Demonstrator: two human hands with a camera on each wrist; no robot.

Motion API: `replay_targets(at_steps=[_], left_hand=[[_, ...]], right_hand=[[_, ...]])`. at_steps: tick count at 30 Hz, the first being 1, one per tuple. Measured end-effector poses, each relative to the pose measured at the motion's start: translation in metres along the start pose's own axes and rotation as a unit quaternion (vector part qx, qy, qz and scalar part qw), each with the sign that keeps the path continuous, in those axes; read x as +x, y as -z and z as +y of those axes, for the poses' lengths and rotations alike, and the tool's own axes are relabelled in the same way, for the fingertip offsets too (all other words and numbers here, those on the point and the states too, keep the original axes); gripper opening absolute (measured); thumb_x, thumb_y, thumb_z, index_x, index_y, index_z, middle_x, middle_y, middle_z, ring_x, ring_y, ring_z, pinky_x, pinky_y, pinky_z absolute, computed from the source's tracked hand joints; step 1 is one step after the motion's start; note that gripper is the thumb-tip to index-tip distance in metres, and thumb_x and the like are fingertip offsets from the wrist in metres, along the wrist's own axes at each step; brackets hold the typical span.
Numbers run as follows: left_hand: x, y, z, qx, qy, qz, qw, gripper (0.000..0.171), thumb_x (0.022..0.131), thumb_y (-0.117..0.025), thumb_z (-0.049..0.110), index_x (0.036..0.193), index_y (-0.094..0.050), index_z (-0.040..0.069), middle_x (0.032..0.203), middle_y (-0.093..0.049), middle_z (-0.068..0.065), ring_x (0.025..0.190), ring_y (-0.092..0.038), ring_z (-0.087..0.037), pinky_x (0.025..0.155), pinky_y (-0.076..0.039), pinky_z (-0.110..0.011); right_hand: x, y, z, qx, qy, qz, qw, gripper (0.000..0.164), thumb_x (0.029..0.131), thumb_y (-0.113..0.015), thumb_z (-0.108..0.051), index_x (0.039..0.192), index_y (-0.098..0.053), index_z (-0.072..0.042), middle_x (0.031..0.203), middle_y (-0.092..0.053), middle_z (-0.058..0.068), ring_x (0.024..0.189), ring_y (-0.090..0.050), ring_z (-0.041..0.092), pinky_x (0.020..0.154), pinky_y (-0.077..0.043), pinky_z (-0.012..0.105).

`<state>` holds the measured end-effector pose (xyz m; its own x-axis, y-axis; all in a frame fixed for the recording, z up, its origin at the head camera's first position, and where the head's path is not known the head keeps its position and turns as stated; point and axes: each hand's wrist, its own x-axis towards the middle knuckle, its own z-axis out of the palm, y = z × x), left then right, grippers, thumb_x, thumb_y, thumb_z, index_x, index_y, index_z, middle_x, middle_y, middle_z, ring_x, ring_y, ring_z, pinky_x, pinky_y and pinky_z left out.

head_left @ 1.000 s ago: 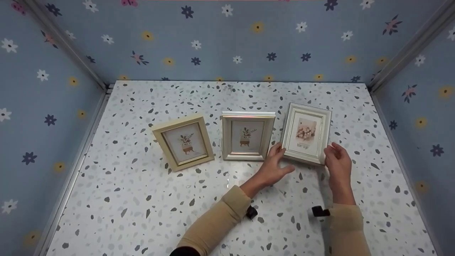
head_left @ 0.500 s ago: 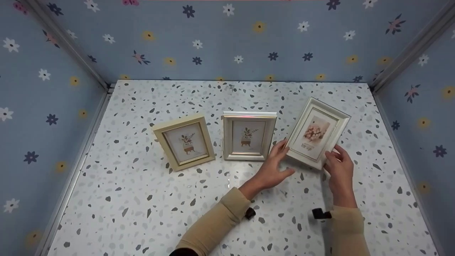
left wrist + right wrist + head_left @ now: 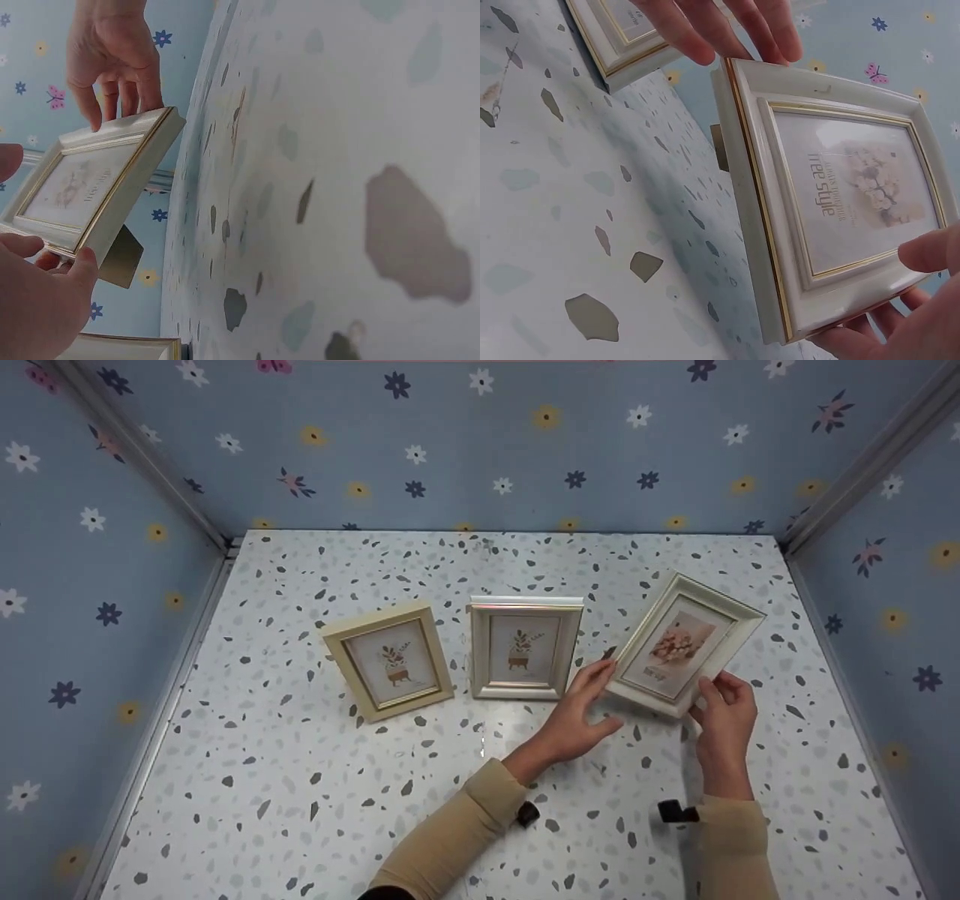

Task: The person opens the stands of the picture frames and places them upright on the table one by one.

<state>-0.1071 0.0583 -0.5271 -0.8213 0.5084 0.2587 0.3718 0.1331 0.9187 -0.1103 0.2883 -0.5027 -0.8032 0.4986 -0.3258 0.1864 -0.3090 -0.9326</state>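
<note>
An off-white picture frame (image 3: 671,645) with a pink-flower print leans tilted between both hands at the right of the table in the head view. My right hand (image 3: 726,720) pinches its lower right side, thumb on the front and fingers behind, as the right wrist view shows. Along the opposite side, my left hand (image 3: 574,716) touches the edge with extended fingertips, its thumb held away from the frame. Behind the frame, a stand leg (image 3: 121,259) sticks out in the left wrist view.
Just left of the hands stands a silvery picture frame (image 3: 517,690) with a potted-plant print. Further left is a pale gold picture frame (image 3: 409,711), turned at an angle. Blue flowered walls (image 3: 457,427) enclose the speckled table (image 3: 360,810) at the back and sides.
The off-white frame has shifted right, turned clockwise and tipped up, and its stand leg now shows past the left fingertips. My right hand moved slightly right with it; my left hand has barely moved.
</note>
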Motion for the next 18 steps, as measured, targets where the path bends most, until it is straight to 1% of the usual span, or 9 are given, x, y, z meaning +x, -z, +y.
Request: replay_targets(at_steps=[2, 4, 7, 9, 11, 13, 16, 18], left_hand=[[-0.001, 0.0, 0.002, -0.008, 0.003, 0.002, 1.0, 0.073, 0.092, -0.059, 0.031, 0.15, -0.017, 0.012, 0.153, -0.014, 0.003, 0.137, -0.022, -0.009, 0.104, -0.032, -0.026], [-0.001, -0.001, 0.003, -0.014, 0.004, 0.004, 0.9999, 0.072, 0.092, -0.058, 0.03, 0.15, -0.017, 0.015, 0.152, -0.015, 0.006, 0.136, -0.023, -0.009, 0.104, -0.033, -0.027], [-0.001, -0.001, 0.005, -0.017, 0.002, 0.007, 0.9998, 0.07, 0.093, -0.058, 0.028, 0.15, -0.019, 0.018, 0.151, -0.016, 0.007, 0.135, -0.025, -0.008, 0.103, -0.034, -0.028], [-0.002, 0.0, 0.008, -0.015, -0.002, 0.011, 0.9998, 0.069, 0.093, -0.058, 0.025, 0.15, -0.02, 0.017, 0.151, -0.018, 0.005, 0.135, -0.026, -0.009, 0.102, -0.035, -0.03], [-0.003, 0.002, 0.013, -0.021, -0.012, 0.015, 0.9996, 0.068, 0.093, -0.059, 0.019, 0.149, -0.022, 0.012, 0.151, -0.021, -0.001, 0.134, -0.029, -0.013, 0.102, -0.037, -0.035], [-0.004, 0.007, 0.024, -0.031, -0.021, 0.016, 0.9992, 0.065, 0.092, -0.059, 0.012, 0.147, -0.025, 0.005, 0.149, -0.024, -0.008, 0.134, -0.031, -0.018, 0.101, -0.038, -0.038], [-0.007, 0.014, 0.04, -0.05, -0.033, 0.008, 0.9982, 0.06, 0.091, -0.057, 0.005, 0.144, -0.028, -0.003, 0.146, -0.028, -0.018, 0.133, -0.033, -0.026, 0.101, -0.038, -0.037], [-0.008, 0.019, 0.048, -0.052, -0.035, 0.003, 0.998, 0.058, 0.091, -0.057, 0.002, 0.142, -0.03, -0.006, 0.144, -0.031, -0.019, 0.132, -0.035, -0.025, 0.1, -0.039, -0.034]], right_hand=[[0.0, 0.001, 0.001, 0.006, 0.011, 0.01, 1.0, 0.03, 0.09, -0.062, -0.016, 0.116, -0.048, -0.01, 0.122, -0.052, 0.008, 0.111, -0.051, 0.021, 0.081, -0.051, 0.038], [-0.001, 0.002, 0.003, 0.009, 0.027, 0.018, 0.999, 0.028, 0.089, -0.064, -0.016, 0.112, -0.049, -0.01, 0.115, -0.053, 0.007, 0.105, -0.053, 0.019, 0.071, -0.053, 0.034], [-0.001, 0.003, 0.005, 0.006, 0.047, 0.025, 0.999, 0.027, 0.088, -0.066, -0.017, 0.108, -0.05, -0.009, 0.108, -0.055, 0.007, 0.096, -0.054, 0.017, 0.059, -0.05, 0.029], [0.0, 0.004, 0.006, 0.005, 0.055, 0.027, 0.998, 0.027, 0.087, -0.067, -0.018, 0.107, -0.051, -0.009, 0.106, -0.055, 0.007, 0.092, -0.054, 0.016, 0.054, -0.046, 0.027], [0.0, 0.004, 0.006, 0.006, 0.056, 0.03, 0.998, 0.027, 0.086, -0.067, -0.017, 0.107, -0.052, -0.009, 0.105, -0.055, 0.007, 0.09, -0.054, 0.015, 0.052, -0.046, 0.026], [0.0, 0.005, 0.006, 0.008, 0.053, 0.034, 0.998, 0.027, 0.086, -0.067, -0.017, 0.107, -0.052, -0.009, 0.105, -0.056, 0.007, 0.089, -0.055, 0.015, 0.05, -0.045, 0.025], [0.0, 0.006, 0.006, -0.001, 0.05, 0.039, 0.998, 0.026, 0.086, -0.067, -0.017, 0.107, -0.053, -0.01, 0.106, -0.058, 0.006, 0.088, -0.056, 0.015, 0.051, -0.047, 0.025], [0.001, 0.008, 0.006, -0.005, 0.048, 0.042, 0.998, 0.026, 0.086, -0.067, -0.018, 0.107, -0.053, -0.01, 0.106, -0.058, 0.006, 0.088, -0.057, 0.015, 0.052, -0.048, 0.025]])
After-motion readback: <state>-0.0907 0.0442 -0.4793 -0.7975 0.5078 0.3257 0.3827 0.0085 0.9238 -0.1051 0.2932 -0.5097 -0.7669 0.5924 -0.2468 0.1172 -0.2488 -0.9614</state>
